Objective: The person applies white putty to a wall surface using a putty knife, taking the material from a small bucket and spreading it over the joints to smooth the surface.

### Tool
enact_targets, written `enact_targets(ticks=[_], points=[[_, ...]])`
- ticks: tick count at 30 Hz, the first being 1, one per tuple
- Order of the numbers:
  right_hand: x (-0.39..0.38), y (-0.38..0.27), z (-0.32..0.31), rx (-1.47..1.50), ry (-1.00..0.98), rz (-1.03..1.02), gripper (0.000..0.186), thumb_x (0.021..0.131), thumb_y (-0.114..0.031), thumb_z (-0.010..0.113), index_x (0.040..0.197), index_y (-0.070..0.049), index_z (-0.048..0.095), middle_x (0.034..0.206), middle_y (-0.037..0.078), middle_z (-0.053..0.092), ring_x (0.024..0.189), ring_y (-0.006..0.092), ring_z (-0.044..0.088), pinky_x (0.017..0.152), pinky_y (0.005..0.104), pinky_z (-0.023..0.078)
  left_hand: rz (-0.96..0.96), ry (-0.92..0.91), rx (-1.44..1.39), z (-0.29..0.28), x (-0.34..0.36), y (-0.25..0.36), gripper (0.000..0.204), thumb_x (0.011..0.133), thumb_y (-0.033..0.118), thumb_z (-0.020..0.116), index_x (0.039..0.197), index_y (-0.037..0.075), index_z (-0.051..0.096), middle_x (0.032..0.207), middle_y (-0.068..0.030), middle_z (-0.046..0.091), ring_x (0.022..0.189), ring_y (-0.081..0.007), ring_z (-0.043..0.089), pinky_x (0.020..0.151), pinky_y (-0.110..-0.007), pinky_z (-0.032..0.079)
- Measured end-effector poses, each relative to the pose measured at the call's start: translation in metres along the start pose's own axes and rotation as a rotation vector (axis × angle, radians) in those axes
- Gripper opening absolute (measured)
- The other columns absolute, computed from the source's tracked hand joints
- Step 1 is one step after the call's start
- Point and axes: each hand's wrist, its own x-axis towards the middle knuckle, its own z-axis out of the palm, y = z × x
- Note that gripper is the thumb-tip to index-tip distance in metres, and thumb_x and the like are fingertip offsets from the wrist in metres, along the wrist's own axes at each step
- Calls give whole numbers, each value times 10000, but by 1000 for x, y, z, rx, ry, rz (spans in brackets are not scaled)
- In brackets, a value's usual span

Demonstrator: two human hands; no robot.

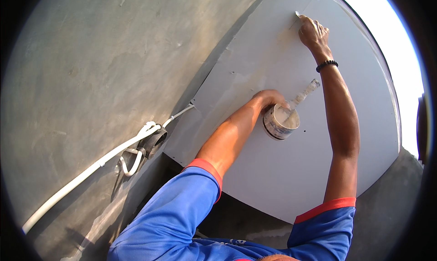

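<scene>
My left hand [273,98] grips the rim of a small round tub [278,128] that holds off-white paste. Out of the tub leans a paste-smeared handle [307,91], pointing up and to the right; its lower end is hidden in the paste. Higher up, my right hand [314,33] is closed around a small putty knife, whose pale blade tip [297,15] shows beside the fingers at the surface of a large light-grey panel [273,179]. Thin smears and several small dark screw spots mark this panel.
A rough grey plaster wall [91,70] runs along the left side. White conduit [77,182] crosses it, ending near a black fitting [154,141] with looped cable by the panel's left edge. Dark gaps show below the panel, and bright sky lies beyond its right edge.
</scene>
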Motion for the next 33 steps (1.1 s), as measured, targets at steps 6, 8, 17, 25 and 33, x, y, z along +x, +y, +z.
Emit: enact_targets(ticks=[6,8,17,25,33], points=[[-95,-76,27,47,11,-253,250,747,-39,541,977,-78,631,809,112,675,784,302,634,673,432,425,2,13,-41,4,-3,-1,568,820,317,692,1264,4,524,1228,-234,577,1119,-390,557,885,-570,448],[-119,-89,28,67,11,-344,265,751,-37,538,995,-80,632,809,113,676,774,291,627,676,423,424,107,54,-40,3,-3,-10,581,816,336,698,1272,25,517,1200,-215,597,1098,-384,566,873,-556,458],[-70,-31,-11,313,-51,-469,363,857,2,518,1102,-195,700,1041,-26,703,1001,205,601,870,416,425,8,24,-64,-4,-8,-4,546,857,276,644,1258,-69,506,1221,-273,564,1130,-405,547,887,-605,450],[-29,47,24,-69,59,-483,477,876,-27,535,1223,-343,621,1403,-95,485,1372,204,323,1159,493,219,14,73,9,8,-16,6,560,830,299,671,1239,-58,535,1234,-257,566,1108,-385,556,860,-558,460],[-98,58,-6,-157,-128,-390,579,819,104,453,1217,-276,632,1363,-54,528,1322,196,394,1137,461,280,15,28,-22,7,-17,4,589,849,257,658,1294,-81,471,1314,-296,484,1204,-440,482,943,-624,408]])
